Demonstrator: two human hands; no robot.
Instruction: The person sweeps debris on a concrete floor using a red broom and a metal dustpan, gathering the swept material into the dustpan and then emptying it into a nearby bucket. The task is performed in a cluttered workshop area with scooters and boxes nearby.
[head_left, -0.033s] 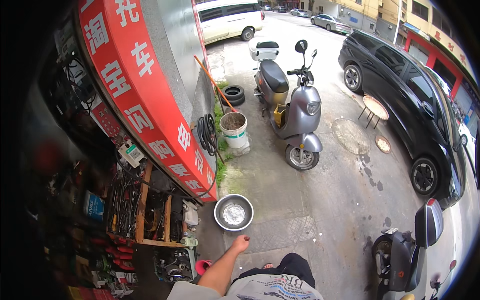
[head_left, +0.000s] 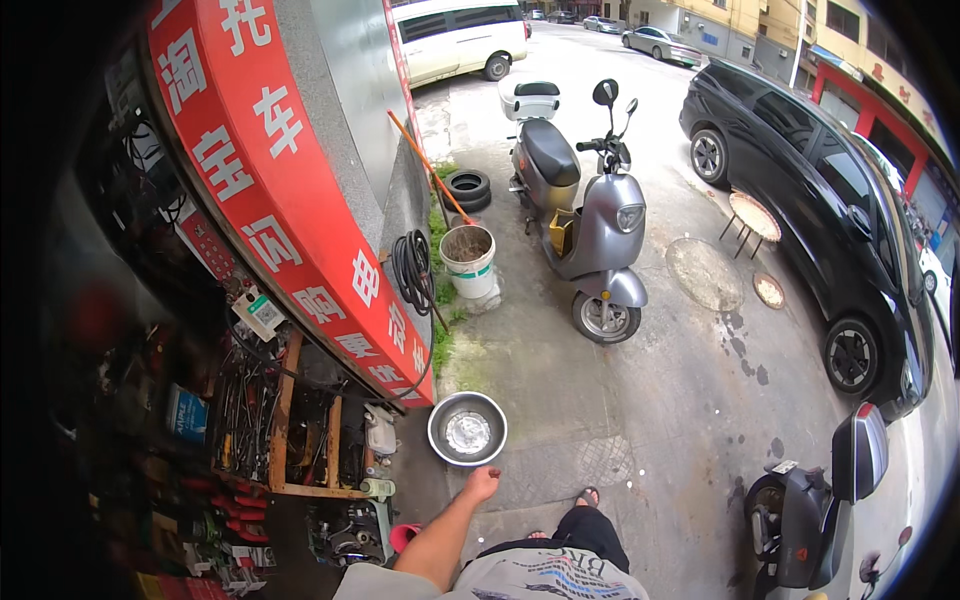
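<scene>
My left hand (head_left: pixel 484 484) reaches forward from the lower edge, its fingers curled together. A dark patch shows at its fingertips; what they hold, if anything, I cannot make out. Just ahead of the hand, a round metal basin (head_left: pixel 445 442) sits on the ground beside the corner of the red sign. Its bottom shines bright. Hand and basin look close in the picture, but whether they touch I cannot tell. My right hand is out of view.
A grey scooter (head_left: pixel 608 225) stands ahead, with a white bucket (head_left: pixel 470 278) and stacked tyres (head_left: pixel 467 186) to its left. Tools in a wooden rack (head_left: pixel 285 420) fill the left. A black car (head_left: pixel 800 190), a stool (head_left: pixel 753 216) and another scooter (head_left: pixel 805 520) are at right.
One sandalled foot has come forward into view below the basin. The view has shifted slightly. My left hand stays curled near the basin, now a little closer to its rim.
</scene>
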